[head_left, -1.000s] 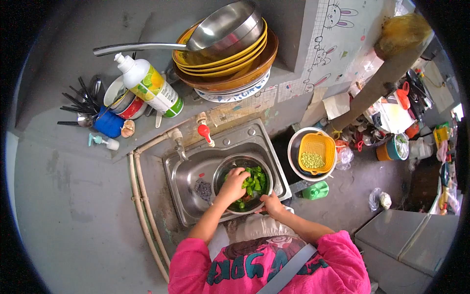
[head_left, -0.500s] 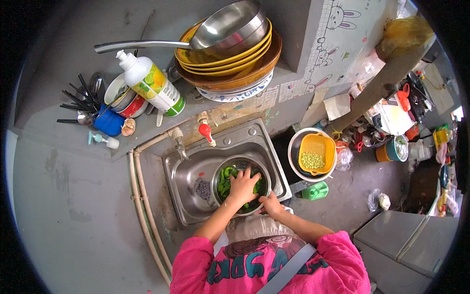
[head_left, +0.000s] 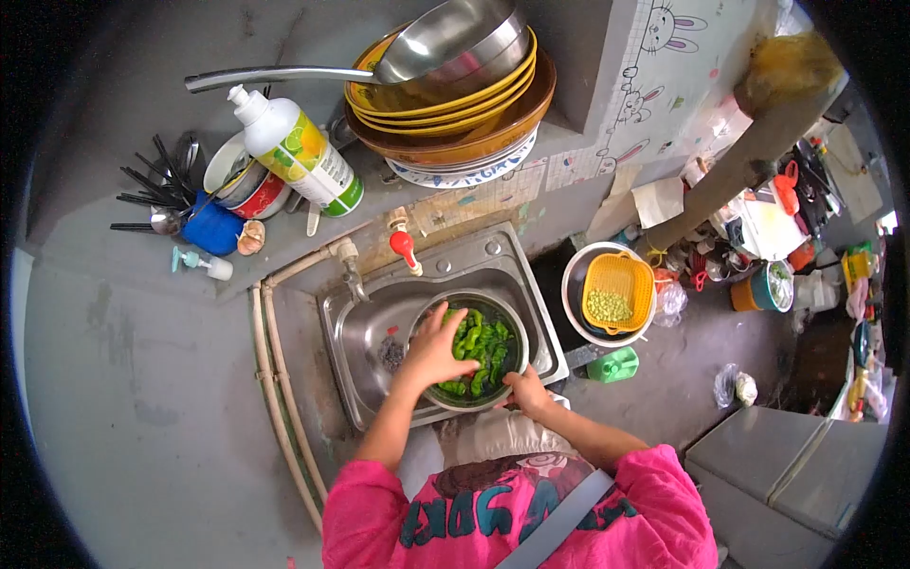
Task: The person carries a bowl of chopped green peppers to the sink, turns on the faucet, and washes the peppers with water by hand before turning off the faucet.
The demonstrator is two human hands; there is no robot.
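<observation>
Green peppers (head_left: 483,347) lie in water in a round metal bowl (head_left: 520,331), which rests in the steel sink (head_left: 372,322). My left hand (head_left: 434,349) is over the bowl's left side, fingers spread, next to the peppers and holding nothing. At the bowl's lower right rim, my right hand (head_left: 527,390) grips the edge, its fingers partly hidden. A red-handled tap (head_left: 404,249) and a metal tap (head_left: 353,281) stand at the sink's back edge.
A ledge bears stacked yellow plates (head_left: 455,109), a metal pan (head_left: 445,47), a soap bottle (head_left: 303,156) and chopsticks (head_left: 156,180). Right of the sink are a yellow basket (head_left: 618,277) of green beans in a white basin (head_left: 573,313), and a green container (head_left: 614,365).
My left hand has lifted from among the peppers and moved left, uncovering more of them. My right hand stays on the rim. The view has shifted slightly.
</observation>
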